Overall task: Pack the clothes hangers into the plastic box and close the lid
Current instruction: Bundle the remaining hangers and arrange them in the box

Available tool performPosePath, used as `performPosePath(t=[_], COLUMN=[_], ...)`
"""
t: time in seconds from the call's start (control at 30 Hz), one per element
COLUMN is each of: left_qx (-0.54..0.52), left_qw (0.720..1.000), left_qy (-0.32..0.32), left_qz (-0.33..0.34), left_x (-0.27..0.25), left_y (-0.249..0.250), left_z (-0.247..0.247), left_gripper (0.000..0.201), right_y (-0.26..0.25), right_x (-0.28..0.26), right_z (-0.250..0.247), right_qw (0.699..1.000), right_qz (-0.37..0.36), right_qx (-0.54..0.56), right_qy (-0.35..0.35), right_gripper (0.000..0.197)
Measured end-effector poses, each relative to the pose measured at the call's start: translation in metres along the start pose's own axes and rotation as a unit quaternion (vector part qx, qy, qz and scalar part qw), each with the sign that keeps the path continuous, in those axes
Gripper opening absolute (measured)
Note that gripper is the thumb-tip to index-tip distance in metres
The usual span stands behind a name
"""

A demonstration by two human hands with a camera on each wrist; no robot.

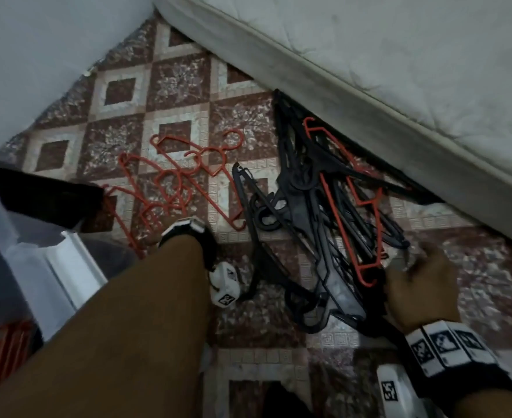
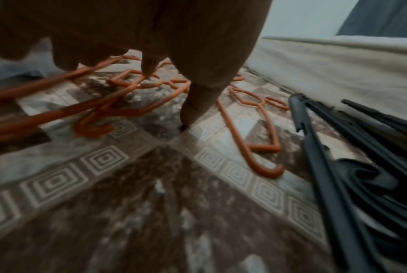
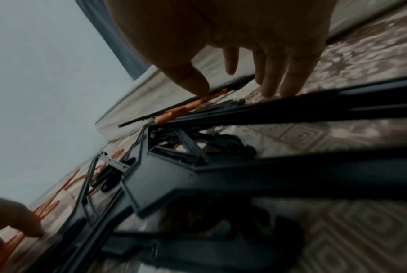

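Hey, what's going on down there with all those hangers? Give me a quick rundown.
Left hand fingering the red hangers, right hand open over the black hangers. Both piles on the floor; plastic box at left. Nothing blocking.
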State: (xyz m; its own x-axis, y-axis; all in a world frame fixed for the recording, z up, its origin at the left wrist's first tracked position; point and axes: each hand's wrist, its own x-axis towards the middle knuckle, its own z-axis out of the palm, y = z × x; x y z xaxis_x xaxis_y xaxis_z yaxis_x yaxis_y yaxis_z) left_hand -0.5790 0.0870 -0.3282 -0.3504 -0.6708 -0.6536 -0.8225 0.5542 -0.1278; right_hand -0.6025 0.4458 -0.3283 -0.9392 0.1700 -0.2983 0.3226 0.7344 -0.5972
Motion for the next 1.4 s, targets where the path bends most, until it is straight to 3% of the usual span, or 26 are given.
performPosePath(t=[0.03, 0.1, 0.17, 0.23, 0.27, 0.33, 0.4, 0.5, 0.6, 0.67, 0.8, 0.83, 0.9, 0.97, 1.07, 1.13, 1.27, 1.33, 1.4], left_qx=[0.061, 0.071, -0.027, -0.177, -0.202, -0.136, -0.098, -0.114, -0.214, -0.209, -0.12, -0.084, -0.079, -0.087, -0.009, -0.025, -0.131, -0.214, -0.262], left_qw=[0.998, 0.997, 0.999, 0.981, 0.975, 0.982, 0.98, 0.973, 0.954, 0.952, 0.95, 0.962, 0.981, 0.98, 0.977, 0.966, 0.963, 0.945, 0.91], left_qy=[-0.016, -0.02, 0.008, 0.08, 0.087, 0.113, 0.145, 0.126, 0.173, 0.209, 0.273, 0.233, 0.086, -0.001, 0.04, 0.077, 0.021, 0.082, 0.258], left_qz=[0.009, -0.015, -0.035, -0.012, 0.012, 0.058, 0.097, 0.156, 0.12, 0.077, 0.098, 0.118, 0.158, 0.178, 0.211, 0.244, 0.237, 0.234, 0.191], left_x=[0.007, 0.009, 0.002, 0.001, -0.004, -0.022, -0.043, -0.064, -0.058, -0.037, 0.002, 0.008, 0.019, 0.024, 0.005, -0.019, -0.063, -0.081, -0.096], left_y=[-0.006, -0.006, 0.001, 0.015, 0.024, 0.04, 0.05, 0.05, 0.048, 0.052, 0.063, 0.069, 0.078, 0.081, 0.08, 0.082, 0.085, 0.083, 0.077], left_z=[0.005, 0.012, 0.022, 0.033, 0.037, 0.047, 0.056, 0.065, 0.053, 0.036, -0.008, -0.016, -0.023, -0.021, -0.002, 0.019, 0.056, 0.061, 0.061], left_gripper=[0.056, 0.05, 0.052, 0.065, 0.067, 0.06, 0.055, 0.045, 0.039, 0.046, 0.077, 0.085, 0.09, 0.093, 0.088, 0.084, 0.08, 0.077, 0.066], right_y=[-0.003, -0.011, -0.021, -0.027, -0.027, -0.025, -0.022, -0.016, -0.01, -0.007, -0.008, -0.009, -0.01, -0.011, -0.013, -0.011, -0.005, -0.007, -0.015], right_x=[0.001, 0.003, 0.006, 0.009, 0.01, 0.011, 0.016, 0.029, 0.033, 0.03, 0.024, 0.024, 0.025, 0.029, 0.034, 0.035, 0.026, 0.018, 0.014], right_z=[-0.002, -0.002, 0.005, 0.017, 0.023, 0.029, 0.03, 0.023, 0.018, 0.018, 0.017, 0.017, 0.016, 0.016, 0.015, 0.014, 0.008, 0.003, -0.001], right_qw=[0.999, 0.994, 0.974, 0.952, 0.946, 0.942, 0.948, 0.959, 0.966, 0.97, 0.97, 0.967, 0.959, 0.955, 0.957, 0.96, 0.963, 0.967, 0.967], right_qz=[-0.025, -0.091, -0.135, -0.125, -0.111, -0.092, -0.082, -0.056, -0.048, -0.054, -0.092, -0.098, -0.102, -0.095, -0.073, -0.065, -0.061, -0.07, -0.139], right_qx=[-0.003, -0.066, -0.171, -0.228, -0.239, -0.244, -0.236, -0.225, -0.209, -0.205, -0.209, -0.219, -0.245, -0.254, -0.239, -0.23, -0.23, -0.23, -0.212], right_qy=[0.021, 0.016, -0.066, -0.16, -0.191, -0.21, -0.197, -0.162, -0.144, -0.123, -0.084, -0.085, -0.102, -0.125, -0.148, -0.146, -0.127, -0.091, -0.031], right_gripper=[0.064, 0.076, 0.089, 0.094, 0.095, 0.097, 0.098, 0.095, 0.093, 0.091, 0.089, 0.088, 0.086, 0.086, 0.086, 0.083, 0.084, 0.087, 0.078])
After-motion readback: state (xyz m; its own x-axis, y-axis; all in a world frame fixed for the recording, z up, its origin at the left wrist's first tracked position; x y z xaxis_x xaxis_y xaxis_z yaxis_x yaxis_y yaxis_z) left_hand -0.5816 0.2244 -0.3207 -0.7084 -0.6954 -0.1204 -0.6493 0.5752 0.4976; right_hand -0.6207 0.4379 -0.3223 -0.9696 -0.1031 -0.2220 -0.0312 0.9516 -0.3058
